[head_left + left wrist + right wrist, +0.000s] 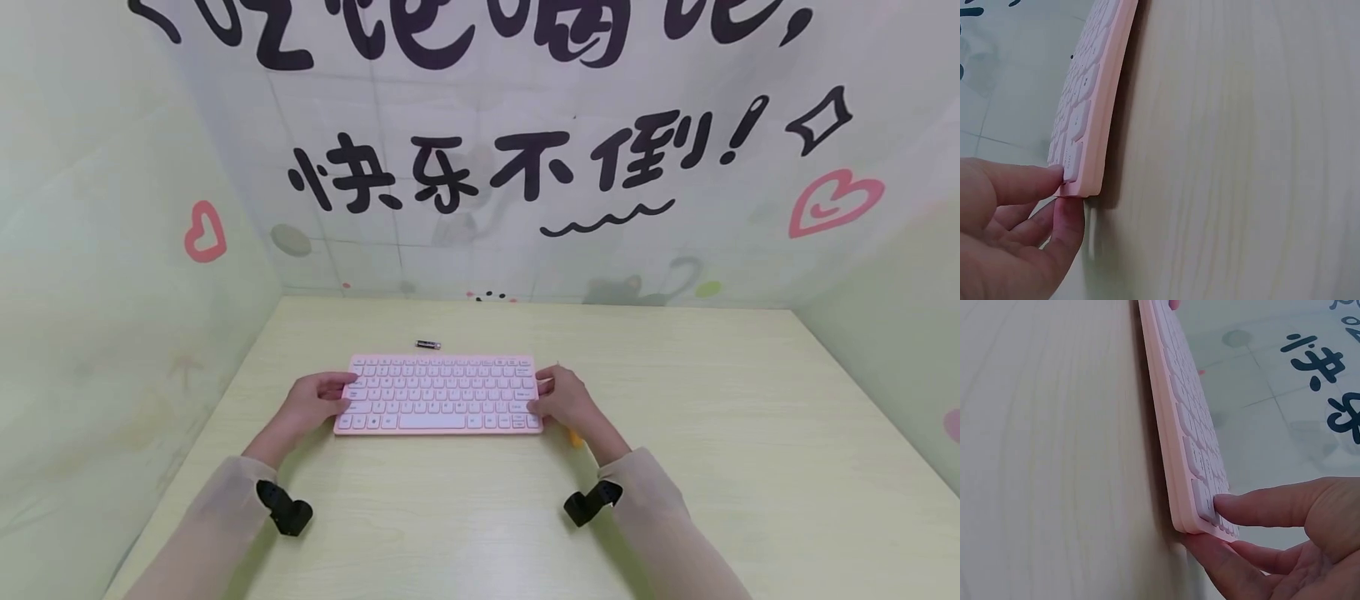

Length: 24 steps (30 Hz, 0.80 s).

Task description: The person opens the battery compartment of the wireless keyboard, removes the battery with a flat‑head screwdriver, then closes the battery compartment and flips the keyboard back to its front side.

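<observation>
A pink keyboard (438,396) with white keys lies lengthwise between both hands at the middle of the table, keys up. The left hand (311,402) pinches its left end. In the left wrist view the thumb (1029,184) presses on the corner keys while a finger (1069,225) sits beneath the edge. At the other end the right hand (564,398) grips the keyboard the same way, thumb (1260,509) on top and a finger (1222,559) underneath. Both wrist views show a dark shadow along the keyboard's near edge.
Just behind the keyboard lies a small dark battery-like cylinder (428,344). A small orange-yellow thing (575,438) shows partly behind the right wrist. The pale wooden table (712,417) meets a printed cloth wall (480,250) at its back and sides.
</observation>
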Each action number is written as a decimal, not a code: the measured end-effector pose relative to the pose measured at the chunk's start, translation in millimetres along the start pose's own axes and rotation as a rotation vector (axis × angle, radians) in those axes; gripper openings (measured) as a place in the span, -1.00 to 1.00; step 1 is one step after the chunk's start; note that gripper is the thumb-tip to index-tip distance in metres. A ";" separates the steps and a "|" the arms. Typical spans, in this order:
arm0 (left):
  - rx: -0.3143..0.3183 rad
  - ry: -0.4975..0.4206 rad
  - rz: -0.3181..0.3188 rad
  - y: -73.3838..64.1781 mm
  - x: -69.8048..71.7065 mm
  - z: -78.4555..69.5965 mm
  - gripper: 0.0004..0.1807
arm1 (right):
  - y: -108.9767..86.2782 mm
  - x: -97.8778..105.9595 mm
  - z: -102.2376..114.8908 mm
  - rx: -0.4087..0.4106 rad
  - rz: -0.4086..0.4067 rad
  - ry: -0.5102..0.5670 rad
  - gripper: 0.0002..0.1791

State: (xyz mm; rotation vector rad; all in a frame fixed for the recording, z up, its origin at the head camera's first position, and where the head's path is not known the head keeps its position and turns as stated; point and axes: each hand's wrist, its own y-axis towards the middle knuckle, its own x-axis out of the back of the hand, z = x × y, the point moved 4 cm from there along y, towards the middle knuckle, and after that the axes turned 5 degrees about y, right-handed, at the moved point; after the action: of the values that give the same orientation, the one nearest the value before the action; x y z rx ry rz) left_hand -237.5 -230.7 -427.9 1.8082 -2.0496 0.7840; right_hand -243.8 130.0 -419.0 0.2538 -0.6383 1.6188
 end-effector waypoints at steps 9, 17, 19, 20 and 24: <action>0.001 0.029 -0.022 2.0 -4.4 1.5 -0.53 | -0.9 -2.7 -1.9 0.015 -0.032 -0.032 -0.41; 0.020 0.045 -0.031 2.6 -1.3 2.1 -0.54 | -1.3 -3.2 -1.0 0.021 -0.036 -0.042 -0.38; 0.019 0.065 -0.030 3.3 0.3 1.2 -0.54 | -1.8 -1.9 0.6 0.022 -0.032 -0.044 -0.36; 0.018 0.072 -0.029 3.5 1.5 0.3 -0.54 | -2.4 -0.7 1.6 0.024 -0.027 -0.041 -0.34; 0.009 0.104 -0.039 4.2 9.6 -4.9 -0.56 | -3.6 9.8 6.6 0.036 -0.009 0.076 -0.35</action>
State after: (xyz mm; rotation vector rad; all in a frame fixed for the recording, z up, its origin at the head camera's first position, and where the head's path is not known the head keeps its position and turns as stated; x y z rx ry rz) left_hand -243.9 -235.5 -419.5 1.7673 -1.9434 0.8584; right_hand -243.2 134.8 -407.7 0.2200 -0.5492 1.6242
